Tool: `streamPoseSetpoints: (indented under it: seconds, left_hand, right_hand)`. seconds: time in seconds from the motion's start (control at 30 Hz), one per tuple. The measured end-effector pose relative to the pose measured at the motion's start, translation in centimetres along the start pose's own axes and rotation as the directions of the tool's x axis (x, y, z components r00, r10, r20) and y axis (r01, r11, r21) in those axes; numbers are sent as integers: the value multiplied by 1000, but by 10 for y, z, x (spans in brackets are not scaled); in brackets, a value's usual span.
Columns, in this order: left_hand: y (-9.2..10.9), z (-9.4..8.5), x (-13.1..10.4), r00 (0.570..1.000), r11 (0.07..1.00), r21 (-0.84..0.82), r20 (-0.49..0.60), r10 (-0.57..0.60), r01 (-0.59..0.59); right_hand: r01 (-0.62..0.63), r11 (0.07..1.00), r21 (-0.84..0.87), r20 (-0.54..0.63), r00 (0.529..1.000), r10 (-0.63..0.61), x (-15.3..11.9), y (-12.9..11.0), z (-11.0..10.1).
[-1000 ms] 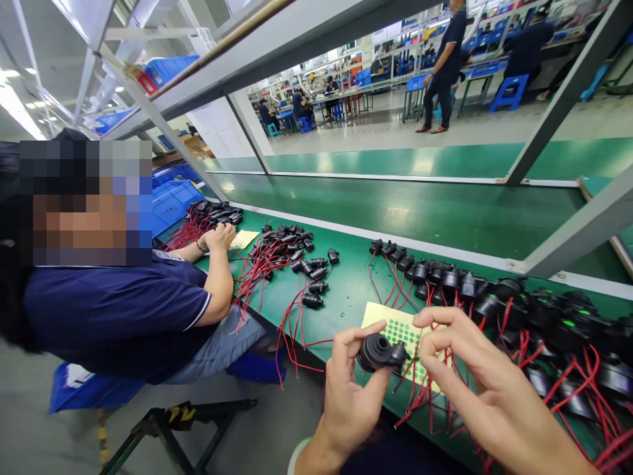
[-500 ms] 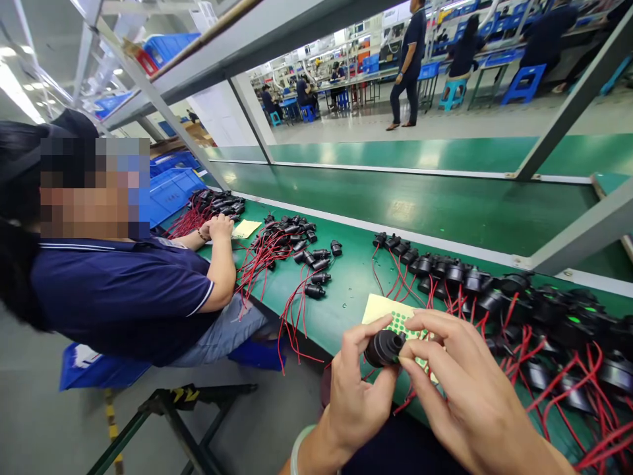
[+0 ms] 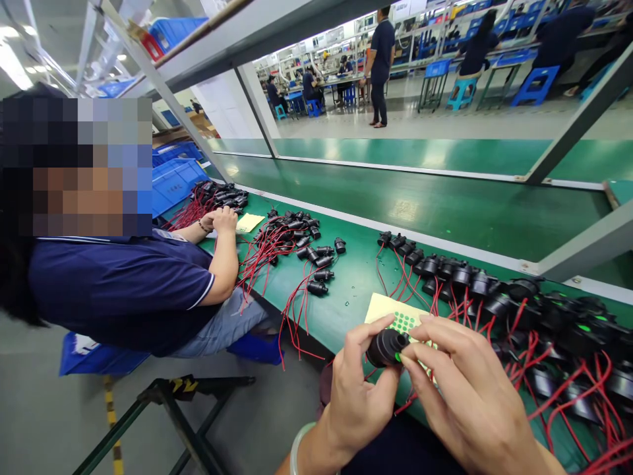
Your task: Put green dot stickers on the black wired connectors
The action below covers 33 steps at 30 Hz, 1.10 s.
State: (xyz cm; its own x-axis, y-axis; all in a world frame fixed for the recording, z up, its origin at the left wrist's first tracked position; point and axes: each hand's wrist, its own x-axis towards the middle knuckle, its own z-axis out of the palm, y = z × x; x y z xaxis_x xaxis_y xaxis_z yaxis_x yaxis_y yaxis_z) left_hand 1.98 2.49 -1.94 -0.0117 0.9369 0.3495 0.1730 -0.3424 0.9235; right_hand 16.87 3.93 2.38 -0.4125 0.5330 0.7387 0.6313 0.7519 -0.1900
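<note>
Between the thumb and fingers of my left hand (image 3: 363, 376) is a round black part (image 3: 384, 348), its narrower end turned to the right. The fingertips of my right hand (image 3: 459, 369) pinch a small green sticker (image 3: 398, 357) against that end. Behind both hands lies a yellow sheet (image 3: 383, 307) with rows of green dots, partly covered by my fingers. Black parts with red wires (image 3: 479, 284) are lined up on the green table (image 3: 346, 316) to the right, some bearing green dots.
A co-worker in a dark blue shirt (image 3: 123, 284) sits at the left, hands near another yellow sheet (image 3: 250, 223). A pile of black parts (image 3: 291, 231) lies between us. Metal posts (image 3: 583, 244) rise behind the table.
The green sticker at my right fingertips shows more clearly now. My hands keep nearly the same pose. The standing person in the background has moved left, and the view has shifted slightly.
</note>
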Motion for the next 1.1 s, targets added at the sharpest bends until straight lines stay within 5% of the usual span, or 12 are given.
streamPoseSetpoints:
  seconds: [1.1]
  left_hand:
    - [8, -2, -6, 997, 996, -66, 43, -64, 67]
  right_hand:
    - [-65, 972, 225, -72, 994, 83, -17, 0, 5]
